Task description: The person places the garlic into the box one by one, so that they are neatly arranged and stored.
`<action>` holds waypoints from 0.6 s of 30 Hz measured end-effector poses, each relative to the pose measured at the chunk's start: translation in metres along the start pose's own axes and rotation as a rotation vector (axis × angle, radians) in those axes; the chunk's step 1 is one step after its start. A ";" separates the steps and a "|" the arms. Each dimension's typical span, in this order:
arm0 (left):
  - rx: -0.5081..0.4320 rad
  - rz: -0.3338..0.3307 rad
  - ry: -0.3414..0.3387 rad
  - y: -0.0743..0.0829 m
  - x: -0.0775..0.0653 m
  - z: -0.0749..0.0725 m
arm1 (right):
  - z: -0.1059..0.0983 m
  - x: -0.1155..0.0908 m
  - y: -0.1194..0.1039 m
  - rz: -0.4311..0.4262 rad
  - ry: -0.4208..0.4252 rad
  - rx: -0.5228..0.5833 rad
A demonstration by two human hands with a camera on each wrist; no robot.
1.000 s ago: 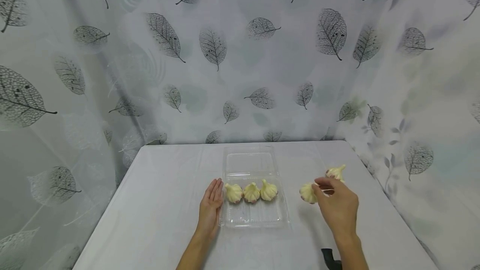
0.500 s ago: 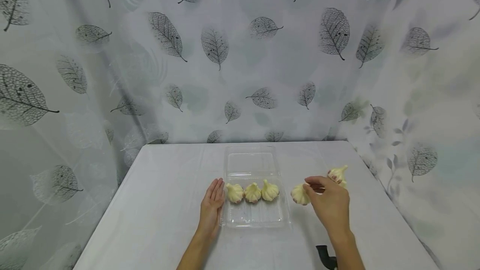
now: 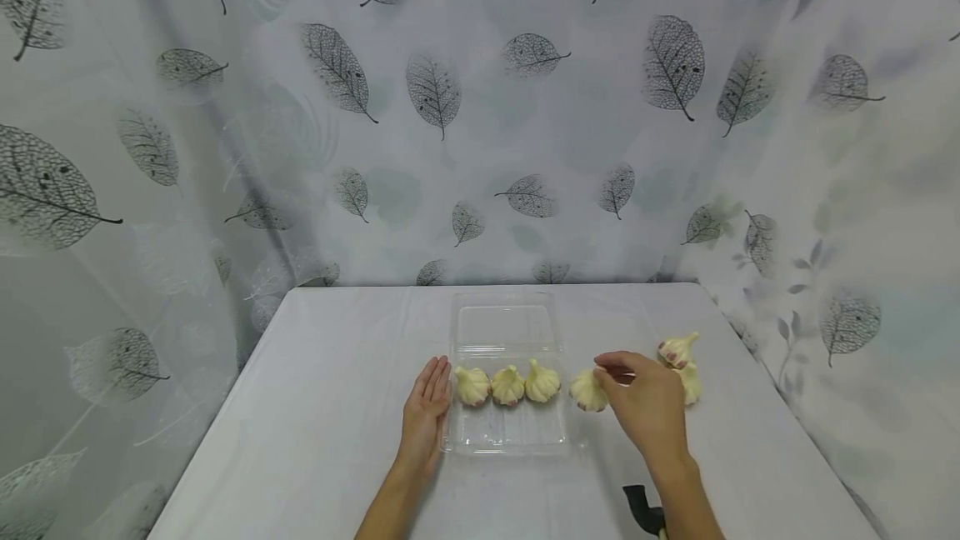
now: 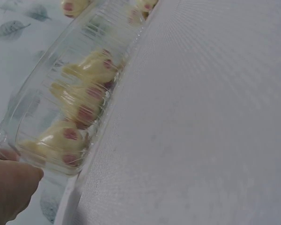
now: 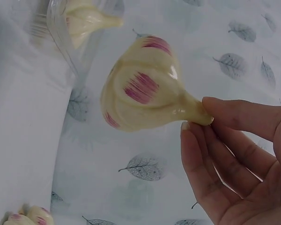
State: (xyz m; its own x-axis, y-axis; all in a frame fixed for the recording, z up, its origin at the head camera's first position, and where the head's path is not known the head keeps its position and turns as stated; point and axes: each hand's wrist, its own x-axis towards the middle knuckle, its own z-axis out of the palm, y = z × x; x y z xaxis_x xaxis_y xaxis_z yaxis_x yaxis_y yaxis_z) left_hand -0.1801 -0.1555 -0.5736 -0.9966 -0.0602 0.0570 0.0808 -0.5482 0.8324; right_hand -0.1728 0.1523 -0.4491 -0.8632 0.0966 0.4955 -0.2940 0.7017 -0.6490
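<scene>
My right hand (image 3: pixel 645 402) pinches a garlic bulb (image 5: pixel 140 89) by its stem, just right of the clear plastic box (image 3: pixel 506 436). Pale yellow with purple patches, this bulb hangs apart from the box. Inside the box three garlic bulbs (image 3: pixel 507 386) stand in a row across the middle, and its lid (image 3: pixel 502 323) lies folded back, away from me. Along the box's left wall rests my left hand (image 3: pixel 425 415), its fingers straight. The left wrist view shows the box side-on, with part of the left hand (image 4: pixel 14 187) at its end.
Two more garlic bulbs (image 3: pixel 678 350) lie close together at the right of the white table (image 3: pixel 322 407). A black curved object (image 3: pixel 642 508) sits by the right forearm. Behind the table hangs a leaf-patterned curtain (image 3: pixel 480 148).
The right hand has moved left with the garlic bulb, from beside the two loose bulbs to near the box's right edge. The left hand stays against the box.
</scene>
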 end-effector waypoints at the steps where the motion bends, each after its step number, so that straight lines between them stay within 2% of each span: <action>1: 0.000 0.001 0.000 0.000 0.000 0.000 | 0.000 0.000 -0.001 0.002 -0.004 0.005; 10: 0.016 0.018 -0.010 -0.001 0.000 0.000 | 0.007 0.004 -0.007 0.024 -0.059 0.037; 18: 0.015 0.005 -0.001 -0.002 0.000 -0.001 | 0.011 0.008 -0.011 0.046 -0.138 0.005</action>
State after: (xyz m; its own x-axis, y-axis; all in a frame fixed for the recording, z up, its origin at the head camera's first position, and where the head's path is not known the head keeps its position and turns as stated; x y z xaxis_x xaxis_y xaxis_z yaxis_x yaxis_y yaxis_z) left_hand -0.1807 -0.1552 -0.5751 -0.9961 -0.0627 0.0619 0.0859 -0.5353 0.8403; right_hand -0.1815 0.1377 -0.4446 -0.9240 0.0297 0.3813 -0.2551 0.6951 -0.6722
